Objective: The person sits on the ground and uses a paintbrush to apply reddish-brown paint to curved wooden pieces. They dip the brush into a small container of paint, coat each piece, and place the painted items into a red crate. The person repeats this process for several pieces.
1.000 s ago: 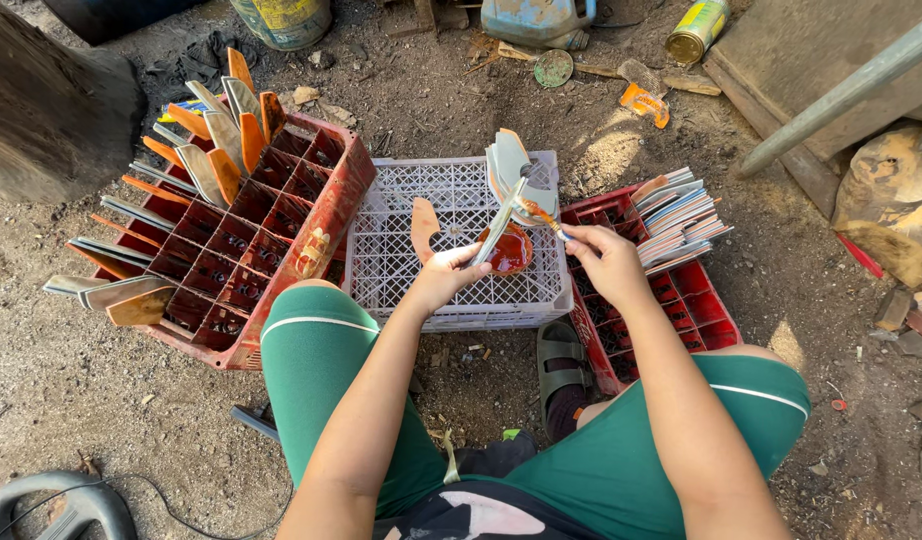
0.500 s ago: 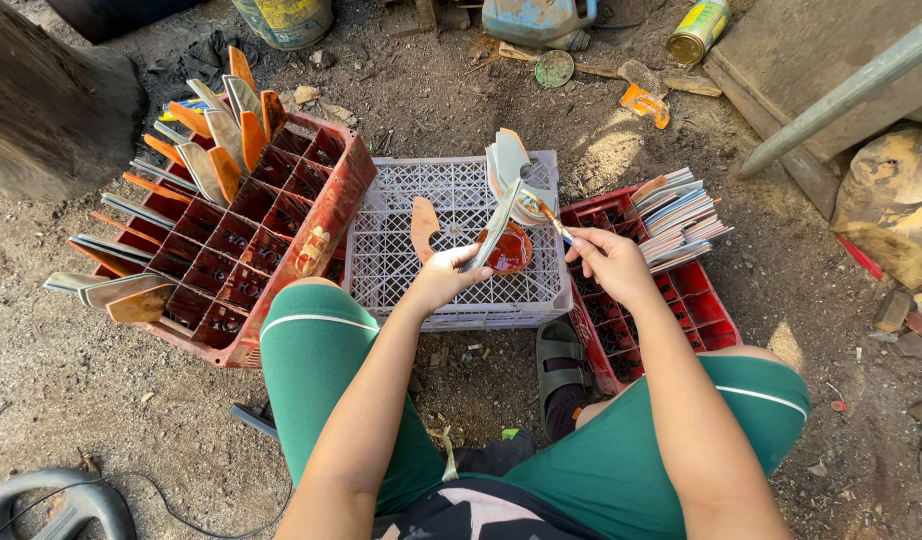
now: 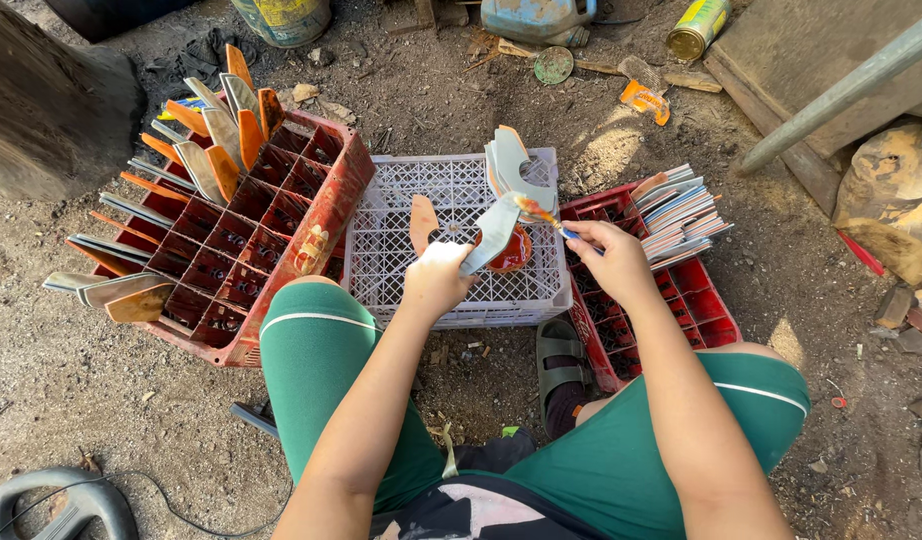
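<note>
Scarcely altered since a second ago: grey blade blank [image 3: 491, 235] kept gripped in the left hand [image 3: 436, 280] above the white crate [image 3: 381, 250], small brush [image 3: 546, 215] kept pinched in the right hand [image 3: 606, 260], orange paint being applied, coating judged ongoing.

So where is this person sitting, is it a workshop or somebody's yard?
Probably an outdoor yard workshop. The ground is bare dirt with scraps lying about, the left hand holds a grey blade while the right hand brushes it, and painted blades stand in a red crate.
</note>
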